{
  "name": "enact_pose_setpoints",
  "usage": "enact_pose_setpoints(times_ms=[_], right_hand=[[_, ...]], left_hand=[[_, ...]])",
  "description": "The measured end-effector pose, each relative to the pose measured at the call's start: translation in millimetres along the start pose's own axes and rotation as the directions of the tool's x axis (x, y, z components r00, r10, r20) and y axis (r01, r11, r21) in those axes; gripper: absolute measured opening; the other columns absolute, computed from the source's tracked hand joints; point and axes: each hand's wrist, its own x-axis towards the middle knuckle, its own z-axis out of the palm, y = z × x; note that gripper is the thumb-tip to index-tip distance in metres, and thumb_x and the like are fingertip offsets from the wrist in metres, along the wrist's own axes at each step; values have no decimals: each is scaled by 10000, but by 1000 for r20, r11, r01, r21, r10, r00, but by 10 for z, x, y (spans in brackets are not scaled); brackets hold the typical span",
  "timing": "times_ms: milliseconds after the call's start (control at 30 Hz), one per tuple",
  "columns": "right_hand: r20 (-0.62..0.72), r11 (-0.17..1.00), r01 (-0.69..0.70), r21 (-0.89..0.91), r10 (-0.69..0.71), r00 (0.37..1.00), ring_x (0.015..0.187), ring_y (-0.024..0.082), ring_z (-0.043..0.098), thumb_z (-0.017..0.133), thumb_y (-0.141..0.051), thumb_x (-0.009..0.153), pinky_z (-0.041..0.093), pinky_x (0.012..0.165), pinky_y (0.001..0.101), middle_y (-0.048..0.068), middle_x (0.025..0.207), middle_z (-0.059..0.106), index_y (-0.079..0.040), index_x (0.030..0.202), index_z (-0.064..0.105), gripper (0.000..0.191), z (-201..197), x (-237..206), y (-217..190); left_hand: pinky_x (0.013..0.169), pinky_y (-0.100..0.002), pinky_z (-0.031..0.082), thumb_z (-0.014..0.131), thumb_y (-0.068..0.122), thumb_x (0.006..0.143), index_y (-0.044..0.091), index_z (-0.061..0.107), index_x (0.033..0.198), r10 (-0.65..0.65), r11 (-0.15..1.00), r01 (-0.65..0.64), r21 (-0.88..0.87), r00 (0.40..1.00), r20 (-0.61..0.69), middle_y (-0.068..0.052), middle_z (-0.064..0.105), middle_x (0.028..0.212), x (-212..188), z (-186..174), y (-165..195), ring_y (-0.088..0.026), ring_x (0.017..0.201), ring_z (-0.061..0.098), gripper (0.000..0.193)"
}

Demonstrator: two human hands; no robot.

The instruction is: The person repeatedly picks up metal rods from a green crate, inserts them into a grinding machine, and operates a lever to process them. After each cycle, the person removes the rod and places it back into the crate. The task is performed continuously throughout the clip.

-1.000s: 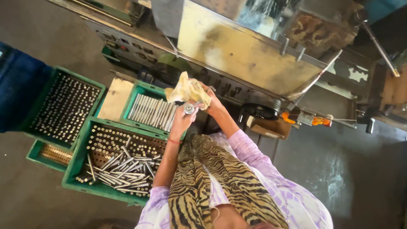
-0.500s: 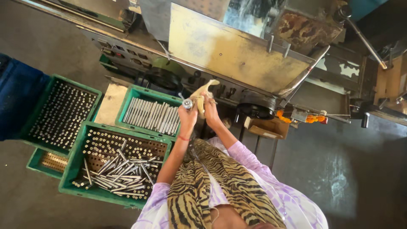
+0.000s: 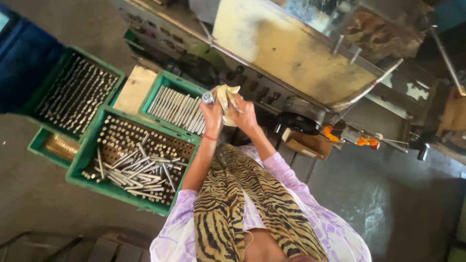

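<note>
The left hand (image 3: pixel 212 112) has its fingers closed round a short metal rod (image 3: pixel 208 97), whose round end points up toward the camera, so its long axis runs down into the fist. Just to its right, touching it, the right hand (image 3: pixel 244 114) grips a crumpled yellowish cloth (image 3: pixel 226 95) pressed against the rod's side. Both are raised above the near right corner of the green tray (image 3: pixel 165 83) of laid-out rods; how much rod is hidden I cannot tell.
</note>
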Motion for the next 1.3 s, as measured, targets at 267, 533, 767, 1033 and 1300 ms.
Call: enact_pose_setpoints(times_ms=[267,533,767,1033,1300], right_hand=[[-109,937,296,187,-280,954,839,160,729,780,-148,1021,570,744,308,139,1019,773,-27,1175,709,208,-51,194,-45],[-12,809,-303,504,357,934,649,49,581,600,-89,1013,422,538,209,75,901,740,14,1206,679,233,-540,-30,575],[52,769,-399,500,433,900,615,72,546,572,-48,1008,441,565,215,77,906,725,16,1216,666,237,-528,-369,689],[107,930,-225,291,201,974,832,69,696,653,-78,988,540,727,214,48,928,738,4,1231,654,256,-236,-458,459],[275,745,-289,602,146,950,671,47,463,623,-247,1102,376,584,225,-38,792,526,-33,1102,631,214,53,-198,118]], left_hand=[[809,-301,565,692,-8,1004,-55,707,1141,306,919,-242,312,936,-174,-84,731,1037,549,-700,543,-150,906,667,146],[746,-352,662,708,93,989,-18,665,1290,641,657,-334,676,720,-267,-132,804,980,1607,-1672,1609,-205,827,786,323],[734,-426,569,888,258,837,7,749,1128,611,310,-91,946,781,-125,-199,769,952,1633,-1932,1537,-340,836,742,409],[722,-488,581,748,186,814,1,712,999,37,1,-12,1000,999,12,-224,711,888,1253,-1837,1162,-402,817,715,264],[562,-382,465,779,366,896,13,643,1017,-142,513,-260,818,914,380,-64,642,715,465,-920,749,-245,631,605,396]])
